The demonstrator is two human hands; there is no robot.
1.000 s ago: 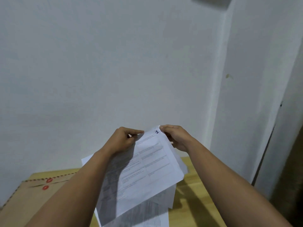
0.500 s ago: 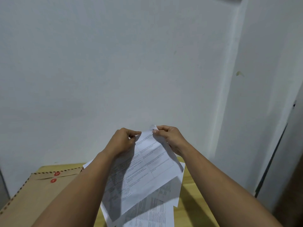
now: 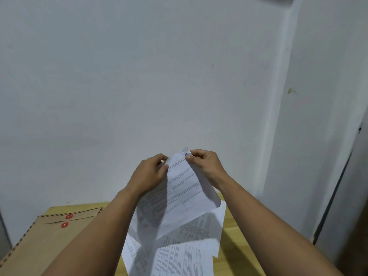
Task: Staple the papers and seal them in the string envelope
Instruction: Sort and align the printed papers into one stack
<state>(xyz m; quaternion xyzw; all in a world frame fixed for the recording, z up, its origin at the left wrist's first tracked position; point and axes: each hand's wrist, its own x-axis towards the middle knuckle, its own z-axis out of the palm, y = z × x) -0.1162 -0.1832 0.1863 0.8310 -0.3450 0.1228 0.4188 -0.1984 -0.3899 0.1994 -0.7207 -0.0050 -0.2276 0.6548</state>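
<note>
A: Grip status? Left hand [image 3: 148, 174] and right hand [image 3: 205, 166] both pinched on the top edge of the papers [image 3: 179, 198], lifted over the table [image 3: 235, 251].
B: Envelope?
A: String envelope [image 3: 49, 240] flat on table, left of papers.

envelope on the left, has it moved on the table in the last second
No. The envelope still lies at the table's back left corner; only the camera shifted.
</note>
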